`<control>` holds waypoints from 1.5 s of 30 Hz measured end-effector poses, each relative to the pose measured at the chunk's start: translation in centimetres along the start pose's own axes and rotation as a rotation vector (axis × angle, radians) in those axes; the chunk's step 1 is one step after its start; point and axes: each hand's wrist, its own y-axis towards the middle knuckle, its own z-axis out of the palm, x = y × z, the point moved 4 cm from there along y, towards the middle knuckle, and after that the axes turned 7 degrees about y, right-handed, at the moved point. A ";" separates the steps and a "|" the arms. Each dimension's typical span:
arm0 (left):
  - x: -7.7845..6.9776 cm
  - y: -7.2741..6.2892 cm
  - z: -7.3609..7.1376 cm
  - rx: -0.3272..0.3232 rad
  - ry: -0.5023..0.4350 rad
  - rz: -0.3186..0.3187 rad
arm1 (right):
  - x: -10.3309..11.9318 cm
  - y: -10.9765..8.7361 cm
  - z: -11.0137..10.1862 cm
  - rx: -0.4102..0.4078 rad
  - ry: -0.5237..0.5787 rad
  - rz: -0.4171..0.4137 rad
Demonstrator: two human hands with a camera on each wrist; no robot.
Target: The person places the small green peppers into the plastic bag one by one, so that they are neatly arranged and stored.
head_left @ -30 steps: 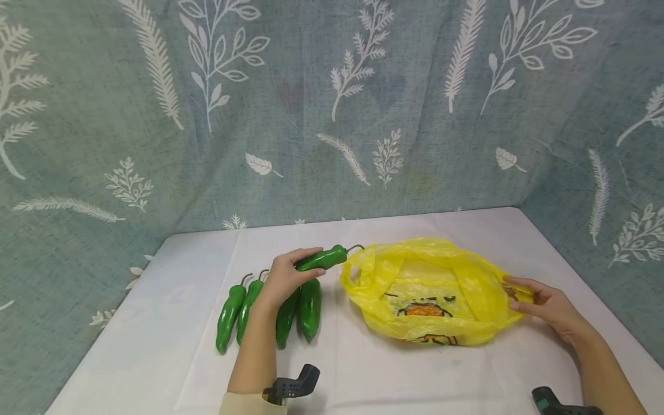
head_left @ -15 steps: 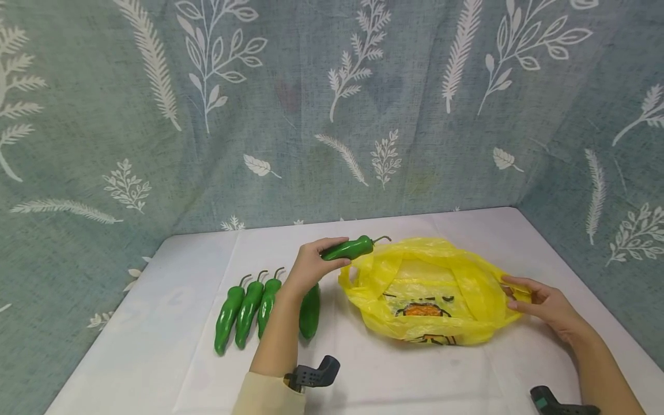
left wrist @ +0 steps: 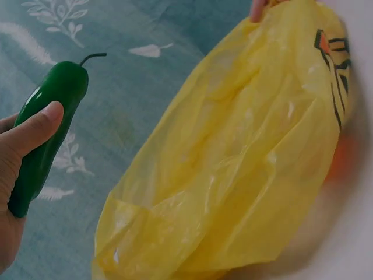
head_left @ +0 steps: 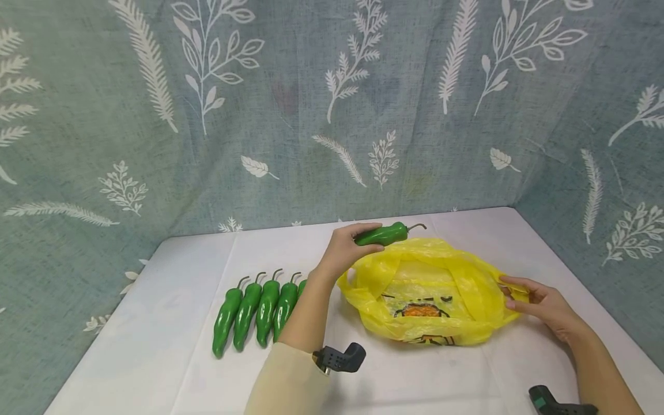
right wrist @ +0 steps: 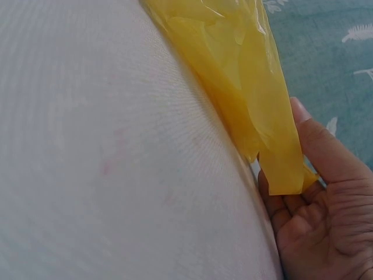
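My left hand (head_left: 344, 248) grips a green chili pepper (head_left: 385, 234) above the far left part of a yellow plastic bag (head_left: 433, 276). In the left wrist view the thumb lies along the pepper (left wrist: 55, 105), whose thin stem points away from the hand; pepper and bag appear apart there. The bag lies on its side with a printed face towards me. At its right end my right hand (head_left: 544, 305) holds the bag's handle, and in the right wrist view the handle (right wrist: 277, 157) passes between thumb and fingers. What is inside the bag is hidden.
Several more green peppers (head_left: 267, 308) lie side by side left of the bag, the rightmost partly behind my left forearm. A white cloth (head_left: 415, 377) covers the table. Behind it hangs a blue-green curtain (head_left: 290, 115) with white leaf patterns.
My left hand has carried the pepper right and slightly up, from over the pepper row to above the bag. The right hand and bag stay nearly still.
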 end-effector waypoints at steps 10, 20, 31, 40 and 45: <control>0.6 1.6 3.4 0.104 -0.023 -0.072 | 0.1 0.1 0.0 -0.006 -0.015 0.001; 1.7 3.2 5.8 0.196 -0.030 -0.032 | 0.0 0.1 -0.1 -0.010 -0.064 0.045; 2.8 3.9 7.1 0.268 0.111 -0.090 | -0.1 0.1 0.0 -0.013 -0.043 0.037; 4.7 3.4 9.0 0.205 0.131 -0.147 | -0.1 0.1 -0.1 -0.010 -0.035 0.027; 5.0 3.1 9.4 0.169 0.149 -0.155 | -0.3 0.2 -0.2 -0.006 -0.035 0.041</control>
